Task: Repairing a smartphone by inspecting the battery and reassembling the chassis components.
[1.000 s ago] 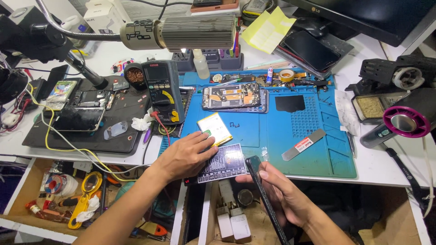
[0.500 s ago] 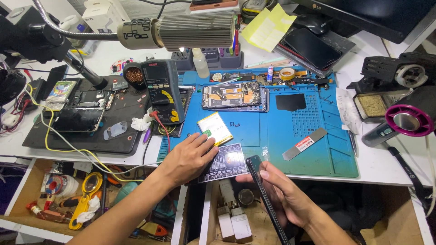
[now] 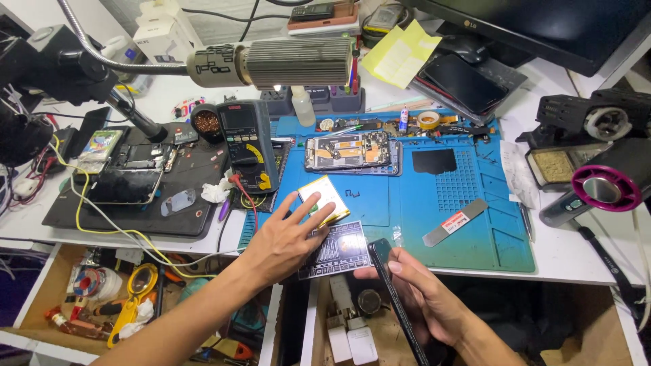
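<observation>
We see the left hand (image 3: 288, 240) lying flat, fingers spread, at the near edge of the blue mat (image 3: 468, 203). Its fingertips rest on a flat battery (image 3: 324, 200) with a yellow edge, and the thumb side touches a dark patterned card (image 3: 337, 249) that hangs partly over the edge of the table (image 3: 576, 254).

The right hand (image 3: 427, 301) sits at 4 o'clock from the left, below the table edge, closed around a thin black phone (image 3: 397, 298) held edge-on; the thumb presses its upper end. Whether this is a whole phone or only a screen panel we cannot tell from this angle.

On the mat at 12 o'clock from the hands lies an opened phone (image 3: 349, 150), its insides showing. At 3 o'clock from the battery rests a flat metal pry tool (image 3: 454, 222).

Left of the mat, at 11 o'clock from the left hand, stands a dark multimeter (image 3: 249, 146) with red leads. Further left, a black mat (image 3: 135, 196) carries another dismantled phone (image 3: 127, 177). A lamp head (image 3: 285, 62) on a bendy arm hangs above.
</observation>
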